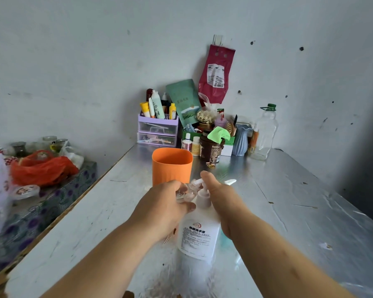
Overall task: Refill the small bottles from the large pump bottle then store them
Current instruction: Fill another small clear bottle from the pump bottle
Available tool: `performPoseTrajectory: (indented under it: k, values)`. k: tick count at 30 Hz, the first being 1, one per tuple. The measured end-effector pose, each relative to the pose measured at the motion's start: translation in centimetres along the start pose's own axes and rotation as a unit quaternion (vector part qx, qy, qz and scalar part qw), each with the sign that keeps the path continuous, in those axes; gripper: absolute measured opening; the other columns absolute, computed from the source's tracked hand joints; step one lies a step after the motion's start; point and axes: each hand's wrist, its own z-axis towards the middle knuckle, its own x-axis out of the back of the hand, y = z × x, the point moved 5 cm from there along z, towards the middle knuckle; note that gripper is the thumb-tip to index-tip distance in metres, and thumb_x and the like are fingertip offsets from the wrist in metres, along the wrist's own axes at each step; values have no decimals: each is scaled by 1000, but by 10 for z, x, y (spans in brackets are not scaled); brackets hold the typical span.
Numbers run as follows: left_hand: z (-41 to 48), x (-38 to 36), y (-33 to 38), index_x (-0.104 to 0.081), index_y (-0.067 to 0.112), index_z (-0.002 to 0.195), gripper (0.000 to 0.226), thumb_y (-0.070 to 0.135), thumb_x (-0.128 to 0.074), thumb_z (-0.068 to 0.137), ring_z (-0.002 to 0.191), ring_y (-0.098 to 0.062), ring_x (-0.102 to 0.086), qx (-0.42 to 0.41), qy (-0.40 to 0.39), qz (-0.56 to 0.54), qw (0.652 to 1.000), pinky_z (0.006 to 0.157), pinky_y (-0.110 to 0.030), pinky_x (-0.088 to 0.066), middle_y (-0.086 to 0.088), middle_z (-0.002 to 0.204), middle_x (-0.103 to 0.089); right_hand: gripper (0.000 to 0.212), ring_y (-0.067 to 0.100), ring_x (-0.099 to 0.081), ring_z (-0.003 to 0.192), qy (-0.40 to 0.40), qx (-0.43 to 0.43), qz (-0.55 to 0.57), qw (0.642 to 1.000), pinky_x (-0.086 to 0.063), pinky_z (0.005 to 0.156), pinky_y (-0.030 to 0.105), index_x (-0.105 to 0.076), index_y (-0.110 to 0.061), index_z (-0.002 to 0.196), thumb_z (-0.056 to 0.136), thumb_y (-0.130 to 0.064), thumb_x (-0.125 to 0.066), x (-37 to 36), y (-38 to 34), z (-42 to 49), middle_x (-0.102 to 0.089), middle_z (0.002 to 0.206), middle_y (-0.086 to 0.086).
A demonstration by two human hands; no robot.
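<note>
Head view: a large white pump bottle (pixel 199 231) stands upright on the silvery tabletop (pixel 289 201), close to the person and between both forearms. The left hand (pixel 159 207) curls its fingers round a small clear bottle (pixel 185 192) and holds it tilted, just off the tabletop, with its mouth against the tip of the pump's nozzle, which points left. The right hand (pixel 222 201) lies over the pump head with the thumb stretched straight forward; its other fingers are hidden behind the hand and the bottle, so I cannot tell whether they are spread or curled. Just behind the hands stands an orange cup (pixel 171 166), open side up. Against the far wall sit a purple drawer organiser (pixel 157 130) stuffed with tubes, a green pouch (pixel 184 100), a blue ribbed vase (pixel 242 139) and a clear bottle with a green cap (pixel 265 132), with a red pouch (pixel 216 74) hanging on the wall above them. Off to the left, on a lower surface covered in patterned cloth, lies an orange plastic bag (pixel 41 166) among jars.
</note>
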Motion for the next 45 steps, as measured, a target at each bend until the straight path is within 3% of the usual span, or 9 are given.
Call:
performPoseTrajectory:
  k: [7, 12, 16, 24, 30, 34, 37, 41, 45]
  values:
    - [2, -5, -5, -60, 32, 117, 39, 45, -72, 83, 94, -12, -63, 2, 2, -4, 1000, 76, -26, -50, 10, 113, -66, 46, 27, -59, 81, 22, 5, 22, 1000, -46, 79, 39, -65, -16, 81, 65, -56, -50, 1, 9, 8, -63, 83, 9]
    - [1, -7, -9, -60, 30, 111, 33, 42, -72, 83, 90, -12, -62, 3, -4, 8, 1000, 65, -23, -41, 9, 108, -67, 53, 34, -64, 95, 30, 2, 7, 1000, -48, 93, 49, -64, -18, 84, 59, -63, -50, 0, 15, 6, -67, 89, 13]
    - [-1, -6, -7, -61, 32, 112, 34, 44, -72, 82, 91, -12, -63, 11, -9, 8, 1000, 72, -26, -48, 10, 111, -67, 55, 36, -63, 101, 13, -10, -8, 1000, -48, 97, 49, -65, -18, 85, 60, -64, -49, 0, 8, 5, -67, 104, 18]
    - [-1, 3, 0, -60, 32, 108, 30, 42, -73, 82, 91, -14, -62, 4, 0, 11, 1000, 68, -26, -43, 9, 109, -67, 29, 6, -50, 61, -10, 58, 8, 998, -41, 58, 20, -57, -24, 73, 94, -41, -50, 8, -1, 4, -56, 71, -7]
    - [0, -2, -2, -61, 32, 112, 34, 43, -73, 82, 91, -13, -64, -1, -2, 1, 1000, 78, -30, -52, 9, 108, -68, 31, 7, -53, 65, 1, 61, 16, 998, -43, 62, 20, -59, -24, 73, 94, -44, -49, 6, 6, 7, -59, 74, -7]
    - [2, -5, -6, -61, 32, 115, 36, 43, -73, 82, 92, -13, -64, 5, -3, -7, 1000, 80, -31, -53, 10, 110, -67, 32, 28, -61, 92, 11, 37, -26, 999, -50, 89, 40, -57, -23, 75, 75, -51, -43, 0, 9, 12, -64, 94, 9]
    - [3, -6, -9, -61, 30, 115, 36, 41, -72, 83, 92, -13, -63, 1, 1, 2, 1000, 73, -26, -49, 10, 109, -67, 45, 28, -60, 85, 35, 4, 8, 999, -50, 88, 43, -63, -19, 83, 66, -57, -46, -2, 14, 11, -62, 82, 6]
    - [-1, -6, -7, -61, 29, 114, 35, 41, -72, 83, 91, -12, -63, 4, 1, 0, 1000, 73, -26, -48, 9, 108, -68, 42, 31, -63, 94, 33, -10, 2, 999, -48, 93, 46, -64, -16, 93, 80, -52, -47, -1, 15, 7, -66, 93, 11]
    - [0, -5, -5, -61, 30, 117, 38, 42, -73, 82, 93, -12, -64, 11, -3, -7, 1000, 77, -29, -51, 10, 110, -67, 56, 32, -66, 93, 32, -39, 15, 999, -48, 94, 47, -67, -12, 92, 66, -59, -52, 0, 7, 4, -70, 95, 13]
